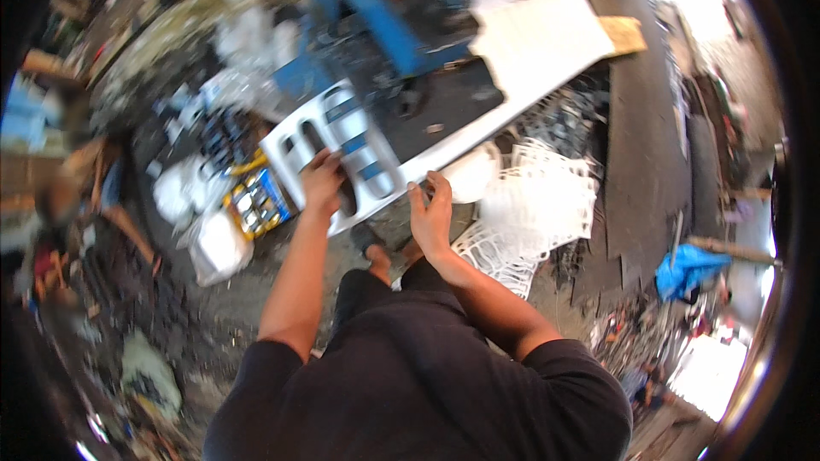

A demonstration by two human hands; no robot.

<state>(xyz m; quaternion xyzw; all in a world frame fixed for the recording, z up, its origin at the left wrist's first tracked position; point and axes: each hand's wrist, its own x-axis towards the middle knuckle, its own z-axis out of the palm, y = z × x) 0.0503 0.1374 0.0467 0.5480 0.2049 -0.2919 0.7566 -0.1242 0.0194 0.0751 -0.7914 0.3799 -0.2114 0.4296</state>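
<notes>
Slanting lower-left to upper-right, white panel [444, 111]

I see a black short-sleeved T-shirt, sleeves ending above the elbows, forearms bare. Left hand [323, 181] at eleven o'clock and right hand [431, 215] at twelve are ungloved, no rings or watch visible. Dark trousers below the hem.

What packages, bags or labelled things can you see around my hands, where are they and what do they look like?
Yellow-edged blue pack: left of the left hand, flat, rectangular.
White bags: beside that pack, crumpled.
Blue bag: far right on the floor, crumpled.
No signs or screens show.
</notes>
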